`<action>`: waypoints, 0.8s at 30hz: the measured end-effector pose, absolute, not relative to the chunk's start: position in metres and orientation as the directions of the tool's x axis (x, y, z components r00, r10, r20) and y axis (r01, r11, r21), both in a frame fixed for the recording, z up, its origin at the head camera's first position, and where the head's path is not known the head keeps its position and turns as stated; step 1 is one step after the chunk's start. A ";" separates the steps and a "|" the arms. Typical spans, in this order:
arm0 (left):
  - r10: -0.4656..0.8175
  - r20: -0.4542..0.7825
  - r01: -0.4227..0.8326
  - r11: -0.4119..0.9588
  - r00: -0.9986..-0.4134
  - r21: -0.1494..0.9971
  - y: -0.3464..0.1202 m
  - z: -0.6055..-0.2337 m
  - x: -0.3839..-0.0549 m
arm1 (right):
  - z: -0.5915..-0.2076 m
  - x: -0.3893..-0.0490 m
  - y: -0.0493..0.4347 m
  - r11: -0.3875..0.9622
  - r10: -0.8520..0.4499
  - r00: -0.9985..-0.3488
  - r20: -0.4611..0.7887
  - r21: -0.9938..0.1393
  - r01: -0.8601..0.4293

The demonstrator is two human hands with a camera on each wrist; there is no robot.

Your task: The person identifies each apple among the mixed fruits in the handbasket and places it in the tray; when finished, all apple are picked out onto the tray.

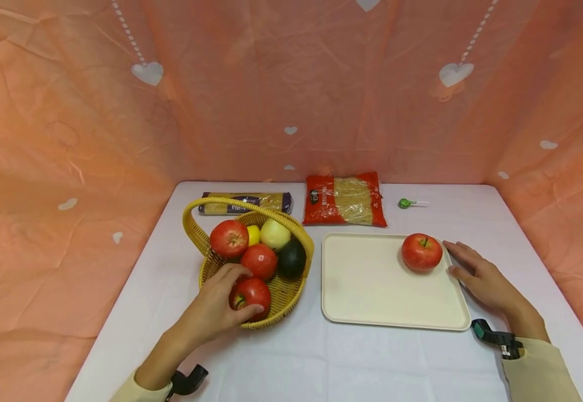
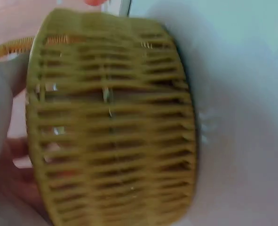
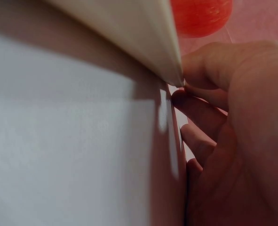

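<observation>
Front red apple (image 1: 257,291): inside the near part of the yellow wicker basket (image 1: 276,320), stem turned toward the left hand (image 1: 216,306).
Handling: judged firm, fairly weighty for its size, smooth-skinned and so rather slippery; apt to bruise if dropped. Best hold round the widest part, thumb opposite fingers, clear of the stem.
Left hand: thumb on the near side, fingers on the far side, curled round the front red apple; firmness of grip, cannot tell.
Yellow wicker basket: on the white-covered table (image 1: 291,363), handle arching over the far side; open slatted weave, blurred in the left wrist view; probably light and slightly springy.
Right hand (image 1: 487,282): fingers nearly straight, touching the right edge of the cream tray (image 1: 361,301), thumb at the rim.
Cream tray: rectangular, shallow, just beside the basket on its right; probably stiff.
Basket fruit beyond: middle red fruit (image 1: 259,262), dark green fruit (image 1: 292,259), rear red apple (image 1: 229,238), yellow fruit (image 1: 253,235), pale green fruit (image 1: 275,234).
Tray apple (image 1: 422,252): red, stem up, toward the far right corner.
Back row: long yellow-and-purple packet (image 1: 251,199), red-ended noodle packet (image 1: 352,200), green lollipop (image 1: 404,204).
Backdrop: orange cloth (image 1: 291,84), pale hearts.
</observation>
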State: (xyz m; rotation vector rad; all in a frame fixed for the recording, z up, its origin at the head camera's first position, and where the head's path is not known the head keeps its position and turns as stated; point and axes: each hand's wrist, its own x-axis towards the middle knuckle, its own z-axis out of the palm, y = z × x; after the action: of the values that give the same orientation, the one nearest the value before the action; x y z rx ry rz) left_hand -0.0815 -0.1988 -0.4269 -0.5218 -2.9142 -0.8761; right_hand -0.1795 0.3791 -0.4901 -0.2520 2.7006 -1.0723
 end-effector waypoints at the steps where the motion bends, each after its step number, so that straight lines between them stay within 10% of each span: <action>1: 0.283 0.132 0.309 0.793 -0.950 0.525 -0.196 -0.426 -0.082 | -0.490 -0.180 0.379 0.717 -0.238 -0.961 -0.143 -0.693 -0.074; 10: 0.318 -0.113 0.220 0.831 -0.941 0.511 -0.192 -0.413 -0.090 | -0.490 -0.180 0.377 0.723 -0.236 -0.962 -0.134 -0.686 -0.082; 24: 0.361 -0.035 0.268 0.750 -0.932 0.604 -0.208 -0.412 -0.091 | -0.488 -0.179 0.378 0.729 -0.225 -0.963 -0.147 -0.681 -0.066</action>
State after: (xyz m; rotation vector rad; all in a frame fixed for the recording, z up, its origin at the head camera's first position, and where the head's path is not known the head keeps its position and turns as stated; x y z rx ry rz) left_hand -0.0911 -0.2078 -0.4118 -0.5569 -3.0780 -1.0245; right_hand -0.1791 0.3784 -0.4881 -0.2313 2.7132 -1.0565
